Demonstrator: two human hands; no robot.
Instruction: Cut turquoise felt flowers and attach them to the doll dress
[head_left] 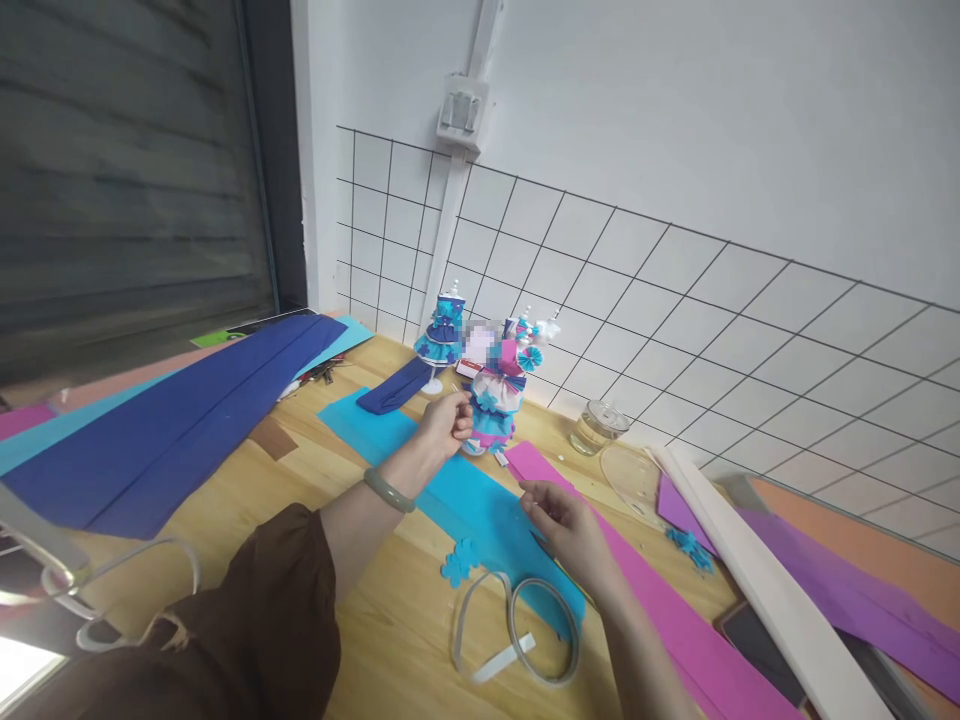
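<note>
My left hand [448, 425], with a bracelet at the wrist, is closed at the left side of a small paper dress [491, 405] in pink, white and blue tiers, standing on the table. Its curled fingers are against the skirt. Lower down, my right hand [562, 525] is over a strip of blue crepe paper [480, 490], thumb and fingers pinched together; whatever lies between them is too small to make out. Blue paper flowers [460, 562] lie nearer to me. Beside them is a roll of double-sided tape [574, 640] with a loose curled strip.
Behind stands a second blue paper dress [442, 335] on a stand. A glass cup [600, 425] is near the wire grid [592, 260]. Crepe paper in dark blue [180, 420], pink [637, 600] and purple [847, 590] covers both sides. A phone [757, 650] lies at right.
</note>
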